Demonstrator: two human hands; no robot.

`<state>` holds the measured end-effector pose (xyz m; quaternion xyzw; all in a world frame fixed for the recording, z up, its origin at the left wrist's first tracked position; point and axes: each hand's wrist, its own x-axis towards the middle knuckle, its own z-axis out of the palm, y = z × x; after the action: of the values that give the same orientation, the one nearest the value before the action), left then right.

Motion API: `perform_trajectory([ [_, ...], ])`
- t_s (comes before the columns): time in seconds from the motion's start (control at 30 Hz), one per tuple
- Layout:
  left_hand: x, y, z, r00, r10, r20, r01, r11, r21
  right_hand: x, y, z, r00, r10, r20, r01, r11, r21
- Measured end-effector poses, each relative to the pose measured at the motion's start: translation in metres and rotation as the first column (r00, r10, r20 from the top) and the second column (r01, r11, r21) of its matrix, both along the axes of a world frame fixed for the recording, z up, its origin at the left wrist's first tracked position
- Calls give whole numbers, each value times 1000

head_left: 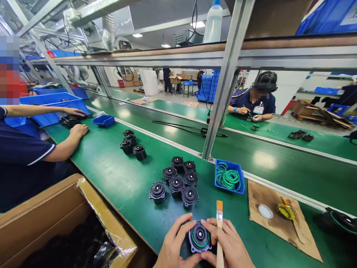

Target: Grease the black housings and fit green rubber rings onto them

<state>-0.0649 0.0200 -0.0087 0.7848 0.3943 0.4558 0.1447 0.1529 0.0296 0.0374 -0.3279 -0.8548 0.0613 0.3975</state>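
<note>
At the bottom centre of the head view, a round black motor housing (200,231) sits between both hands, with a green rubber ring (197,245) around its top. My left hand (175,243) grips the housing from the left, fingers curved along its rim. My right hand (230,243) presses on the housing's right side with fingertips and thumb. A wooden-handled paintbrush (219,227) is also held in it, orange bristles upward. Several similar housings (176,184) stand in a cluster beyond the hands. A blue tray (243,186) with many green rings (230,179) is to their right.
A stained cardboard sheet (255,195) at right bears a white disc (266,211), a yellow-rimmed pot (286,211) and another brush. A black part (338,221) stands beyond. An open carton (36,197) is at lower left. Co-workers sit at left and across; a metal post (223,89) rises behind the tray.
</note>
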Motion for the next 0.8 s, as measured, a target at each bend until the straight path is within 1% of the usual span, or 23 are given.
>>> perform_trajectory([
  [0.1,-1,4,13,999,-26,-20,26,999,20,-1,-2,-4,999,-30,-25,29,999,-22],
  [0.17,0,6,17,999,-42,15,41,998,52,-2,-3,-6,997,-49,-61,49,999,-8],
  [0.2,2,6,17,998,-45,37,42,996,75,-2,-4,-6,995,-53,-81,56,998,25],
  [0.27,4,4,12,997,-39,74,29,992,122,-3,-6,-7,993,-53,-107,66,990,127],
  [0.33,6,0,3,994,-32,109,14,987,158,-4,-9,-7,993,-49,-106,72,970,232],
  [0.43,11,-7,-9,980,-61,190,23,980,196,-4,-14,-3,995,-44,-90,69,952,299],
  [0.47,13,-9,-12,973,-69,222,26,981,191,-3,-17,-1,995,-42,-89,68,949,309],
  [0.5,15,-12,-14,964,-56,261,16,988,153,-3,-19,2,996,-37,-76,59,947,315],
  [0.57,21,-18,-16,935,24,353,-19,1000,-19,-2,-23,8,1000,-17,-18,21,944,330],
  [0.63,28,-24,-17,889,135,437,-41,975,-218,-3,-26,11,1000,4,28,-13,943,334],
  [0.67,31,-25,-17,868,175,465,-49,962,-269,-4,-26,11,999,16,33,-26,942,334],
  [0.7,33,-26,-18,853,197,483,-65,959,-277,-5,-26,10,999,29,26,-35,942,334],
  [0.73,35,-27,-18,850,203,485,-93,966,-242,-6,-26,9,999,45,13,-46,943,329],
  [0.8,36,-26,-17,887,169,431,-153,986,-72,-7,-24,4,995,96,-34,-82,953,290],
])
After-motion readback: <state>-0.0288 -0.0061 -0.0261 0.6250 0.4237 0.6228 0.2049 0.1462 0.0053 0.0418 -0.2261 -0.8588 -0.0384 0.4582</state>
